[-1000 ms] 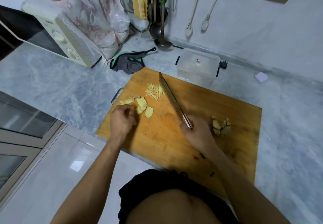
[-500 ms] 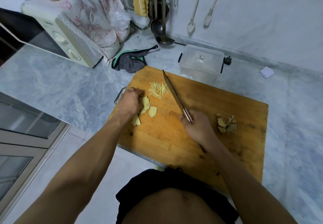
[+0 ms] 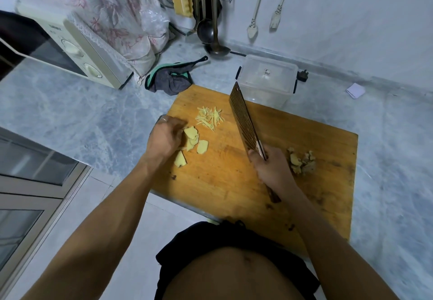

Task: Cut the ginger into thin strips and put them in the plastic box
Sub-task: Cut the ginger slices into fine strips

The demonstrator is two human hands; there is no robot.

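A wooden cutting board (image 3: 234,182) lies on the marble counter. Several pale ginger slices (image 3: 195,143) sit near its left edge, and my left hand (image 3: 165,136) pinches the stack of them with curled fingers. A small heap of thin ginger strips (image 3: 209,117) lies just beyond. My right hand (image 3: 271,169) grips the handle of a cleaver (image 3: 243,121), whose blade is tilted with its flat side showing, to the right of the strips. Ginger peelings (image 3: 301,162) lie to the right of that hand. The clear plastic box (image 3: 268,79), lid on, stands behind the board.
A microwave (image 3: 70,46) with a flowered cloth cover stands at the back left. A dark cloth with green trim (image 3: 171,80) lies by the board's far corner. Ladles (image 3: 214,42) and utensils hang at the wall. A small white paper (image 3: 355,90) lies at the right.
My left hand has moved forward from the board's near left to the slices and taken hold of them. The cleaver has tilted, showing its flat side.
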